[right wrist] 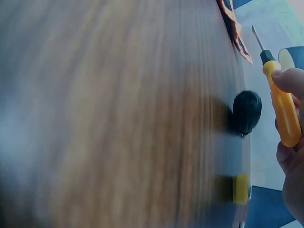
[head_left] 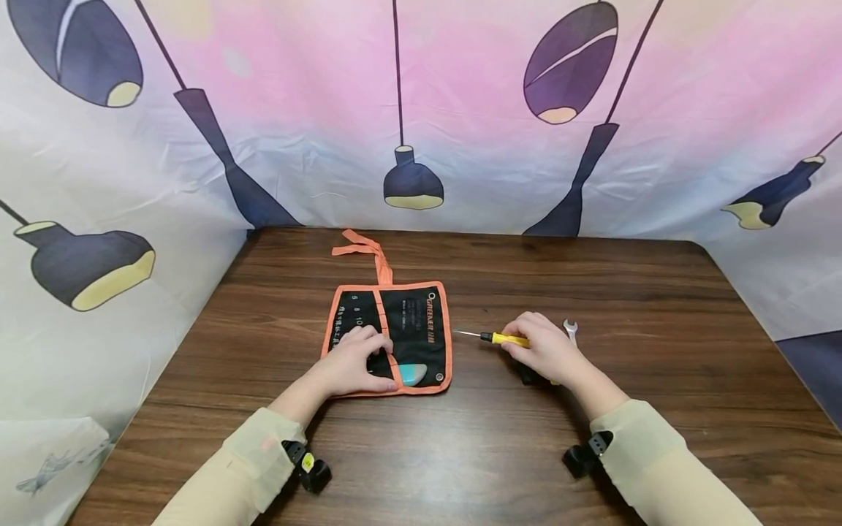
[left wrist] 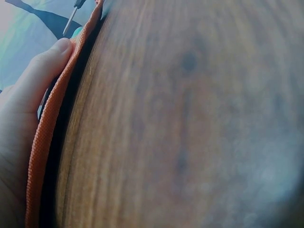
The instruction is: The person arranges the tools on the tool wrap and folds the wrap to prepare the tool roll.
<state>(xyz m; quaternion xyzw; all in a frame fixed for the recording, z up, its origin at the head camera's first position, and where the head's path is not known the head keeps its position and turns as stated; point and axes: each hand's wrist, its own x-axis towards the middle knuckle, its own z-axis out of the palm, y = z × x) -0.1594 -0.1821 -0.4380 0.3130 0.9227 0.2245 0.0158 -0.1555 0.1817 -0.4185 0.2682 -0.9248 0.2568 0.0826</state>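
A black roll-up tool pouch [head_left: 414,314] with orange trim lies spread on the table. My left hand [head_left: 351,361] rests on its lower left part, the index finger bent over the orange band and the thumb along the bottom edge. From a pocket beside the thumb sticks a turquoise and grey handle end [head_left: 413,374]. My right hand [head_left: 542,347] grips a yellow screwdriver [right wrist: 284,111] by its handle, raised over the table right of the pouch. The screwdriver's thin metal shaft points left at the pouch.
A wrench [head_left: 570,330] shows its open end behind my right hand. Below that hand lie a black rounded object [right wrist: 247,111] and a yellow piece [right wrist: 241,188]. Orange ties [head_left: 368,248] trail from the pouch toward the back of the wooden table [head_left: 447,460]. A printed curtain [head_left: 316,95] hangs behind.
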